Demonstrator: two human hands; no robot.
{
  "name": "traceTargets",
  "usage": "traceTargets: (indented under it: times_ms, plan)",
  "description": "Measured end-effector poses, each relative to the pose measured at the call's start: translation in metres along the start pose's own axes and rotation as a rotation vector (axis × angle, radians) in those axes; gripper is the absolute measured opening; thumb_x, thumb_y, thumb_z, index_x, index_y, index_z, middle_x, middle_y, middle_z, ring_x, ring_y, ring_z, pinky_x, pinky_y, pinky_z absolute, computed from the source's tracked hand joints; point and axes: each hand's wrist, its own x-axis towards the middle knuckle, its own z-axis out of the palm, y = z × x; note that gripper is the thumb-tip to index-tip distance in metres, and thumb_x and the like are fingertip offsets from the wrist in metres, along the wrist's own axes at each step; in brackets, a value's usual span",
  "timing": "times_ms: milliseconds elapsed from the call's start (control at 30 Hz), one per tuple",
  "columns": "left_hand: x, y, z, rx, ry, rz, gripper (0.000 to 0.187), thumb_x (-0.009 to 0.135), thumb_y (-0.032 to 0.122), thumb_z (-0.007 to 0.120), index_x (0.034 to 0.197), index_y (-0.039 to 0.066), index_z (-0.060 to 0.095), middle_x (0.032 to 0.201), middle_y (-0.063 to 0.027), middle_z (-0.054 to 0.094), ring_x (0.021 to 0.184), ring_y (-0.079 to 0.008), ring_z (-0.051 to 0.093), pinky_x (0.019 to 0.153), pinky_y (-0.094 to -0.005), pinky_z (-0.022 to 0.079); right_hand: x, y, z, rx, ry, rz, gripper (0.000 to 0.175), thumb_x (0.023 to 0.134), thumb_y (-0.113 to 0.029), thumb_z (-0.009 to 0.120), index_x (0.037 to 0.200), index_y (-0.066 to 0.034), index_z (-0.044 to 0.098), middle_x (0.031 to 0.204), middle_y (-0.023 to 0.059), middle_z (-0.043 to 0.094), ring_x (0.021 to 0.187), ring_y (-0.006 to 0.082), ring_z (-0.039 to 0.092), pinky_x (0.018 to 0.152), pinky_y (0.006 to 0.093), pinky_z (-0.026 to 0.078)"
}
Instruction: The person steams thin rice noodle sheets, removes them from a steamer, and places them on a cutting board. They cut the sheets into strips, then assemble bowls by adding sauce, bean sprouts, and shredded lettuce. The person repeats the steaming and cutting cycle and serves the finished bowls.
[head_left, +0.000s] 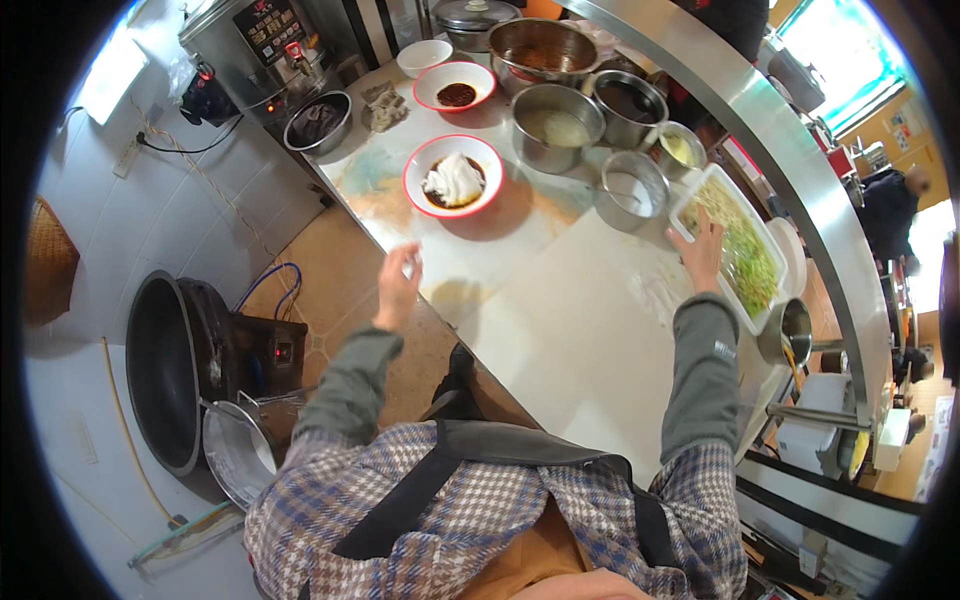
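My left hand (397, 289) hovers at the counter's left edge, fingers curled; the pale patch between them is too blurred to settle. My right hand (701, 247) reaches over the near-left side of a white plastic tray (777, 247), fingers apart at the food. Inside are pale shredded vegetables (712, 202) and chopped greens (750, 262), partly under clear film. Beyond my left hand stands a red-rimmed white bowl (415, 174) with a white noodle-like mound (454, 180) in dark sauce. Farther back, a second red-rimmed bowl (433, 79) contains dark sauce.
Steel pots (536, 142) with liquids and a metal container (615, 210) of white contents crowd the counter's back right. A steel rail (814, 150) curves along the far side. On the left are a steel boiler (225, 52) and a large dark tub (161, 367). People are visible beyond.
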Motion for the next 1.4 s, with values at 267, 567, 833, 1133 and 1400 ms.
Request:
traceTargets:
  times_ms: [267,567,833,1133,1400]
  plan:
    - [0.304,-0.183,0.105,-0.972,-0.145,-0.799,0.038,0.091,0.006,0.060,0.127,-0.003,0.049,0.099,-0.0134,0.065,0.088,-0.0248,0.067,0.081,-0.0377,0.057,-0.022,0.012,-0.035,0.679,0.267,0.444,0.024,0.098,-0.022,0.058,0.107,-0.0019,0.066,0.108,0.0104,0.065,0.090,0.0234,0.064,0.083,0.0357,0.052]
    - [0.367,-0.283,0.203,-0.998,-0.313,-0.925,0.017,0.092,0.002,0.048,0.102,-0.011,0.053,0.097,-0.0249,0.064,0.091,-0.0354,0.067,0.083,-0.0521,0.059,-0.348,-0.010,-0.018,1.062,1.259,1.146,0.019,0.098,-0.018,0.058,0.105,-0.0009,0.059,0.099,0.0098,0.065,0.090,0.0228,0.065,0.088,0.0329,0.056]
    - [0.329,-0.197,0.062,-1.011,-0.426,-0.688,0.040,0.084,-0.009,0.052,0.121,0.007,0.051,0.097,-0.0059,0.060,0.086,-0.0198,0.061,0.090,-0.0441,0.056,-0.220,0.078,0.078,1.699,1.550,1.078,0.029,0.096,-0.022,0.057,0.108,0.0047,0.058,0.104,0.0155,0.065,0.096,0.0260,0.065,0.087,0.0343,0.058]
    - [0.163,-0.014,-0.038,-1.023,-0.751,-0.858,0.059,0.081,-0.002,0.051,0.138,0.006,0.043,0.124,-0.0102,0.059,0.108,-0.0247,0.063,0.090,-0.0418,0.056,-0.180,0.027,-0.034,1.579,1.366,0.874,0.027,0.099,-0.025,0.053,0.097,0.0019,0.054,0.089,0.0150,0.063,0.078,0.0270,0.064,0.075,0.0372,0.060]
    - [0.042,0.074,0.039,-1.058,-0.956,-0.996,0.075,0.077,-0.010,0.044,0.147,0.012,0.028,0.133,-0.0144,0.052,0.111,-0.0297,0.062,0.078,-0.0427,0.062,-0.122,-0.059,-0.101,1.694,1.067,0.665,0.030,0.099,-0.027,0.058,0.098,0.0026,0.058,0.089,0.0145,0.064,0.076,0.0257,0.063,0.071,0.0323,0.057]
